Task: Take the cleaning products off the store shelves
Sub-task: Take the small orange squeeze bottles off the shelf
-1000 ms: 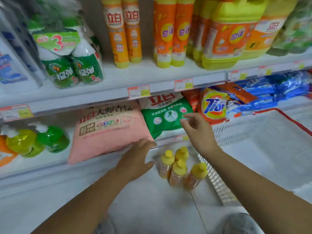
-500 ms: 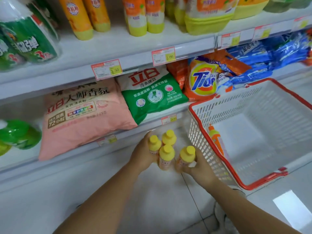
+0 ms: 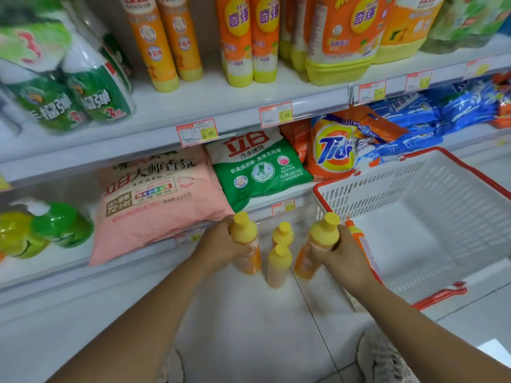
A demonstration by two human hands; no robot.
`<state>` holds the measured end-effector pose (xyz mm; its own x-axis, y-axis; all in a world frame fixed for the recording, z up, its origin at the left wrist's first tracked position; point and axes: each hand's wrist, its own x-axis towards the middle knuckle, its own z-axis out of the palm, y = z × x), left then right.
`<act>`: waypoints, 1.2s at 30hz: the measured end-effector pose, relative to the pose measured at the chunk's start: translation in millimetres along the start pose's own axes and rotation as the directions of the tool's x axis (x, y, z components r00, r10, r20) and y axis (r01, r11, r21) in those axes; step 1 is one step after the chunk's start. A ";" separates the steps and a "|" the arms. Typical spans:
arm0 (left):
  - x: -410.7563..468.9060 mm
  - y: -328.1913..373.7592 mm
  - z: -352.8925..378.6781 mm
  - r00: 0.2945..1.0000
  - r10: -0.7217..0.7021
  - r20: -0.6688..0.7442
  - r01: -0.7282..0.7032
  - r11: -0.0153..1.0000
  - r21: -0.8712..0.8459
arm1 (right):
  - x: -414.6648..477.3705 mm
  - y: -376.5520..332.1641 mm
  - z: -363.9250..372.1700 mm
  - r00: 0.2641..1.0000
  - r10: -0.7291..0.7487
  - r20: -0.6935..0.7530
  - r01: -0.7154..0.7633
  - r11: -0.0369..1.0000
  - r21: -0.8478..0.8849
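White tiled floor (image 3: 249, 333) below the stocked shelves (image 3: 221, 106). Left hand (image 3: 221, 251) had its fingers curled round one yellow-capped bottle (image 3: 244, 233); right hand (image 3: 344, 257) likewise gripped a second bottle (image 3: 322, 239). Two further bottles (image 3: 279, 262) stood on the floor between them, beside the basket (image 3: 359, 186).

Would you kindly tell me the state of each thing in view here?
Left hand: grips the left bottle, capped.
Right hand: grips the right bottle, capped.
Front middle bottle: stands on the floor, untouched.
Rear middle bottle: likewise standing, untouched.
Basket: on the floor, holding one orange bottle.
Pink bag: lying on shelf, overhanging its edge.
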<state>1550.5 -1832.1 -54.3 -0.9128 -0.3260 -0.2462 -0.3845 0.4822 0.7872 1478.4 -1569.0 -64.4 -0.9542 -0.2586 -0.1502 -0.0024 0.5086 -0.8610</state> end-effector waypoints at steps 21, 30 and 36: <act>-39.5 138.7 -255.7 0.825 0.287 -0.488 -0.431 0.877 -0.212 | 77.5 -349.6 -3.3 0.710 -0.701 -0.061 0.702 0.699 0.135; -11.7 128.3 -272.2 0.791 0.234 -0.565 -0.439 0.861 -0.257 | 152.1 -386.5 43.6 0.829 -0.559 0.018 0.554 0.825 0.107; -10.1 127.6 -273.7 0.783 0.221 -0.581 -0.438 0.859 -0.264 | 166.4 -388.1 66.0 0.820 -0.570 -0.053 0.572 0.812 0.117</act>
<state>1548.5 -1989.9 203.4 -0.7200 -0.6212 0.3095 0.1056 0.3426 0.9335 1340.4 -1863.7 212.7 -0.7968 -0.4588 0.3932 -0.5128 0.1692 -0.8417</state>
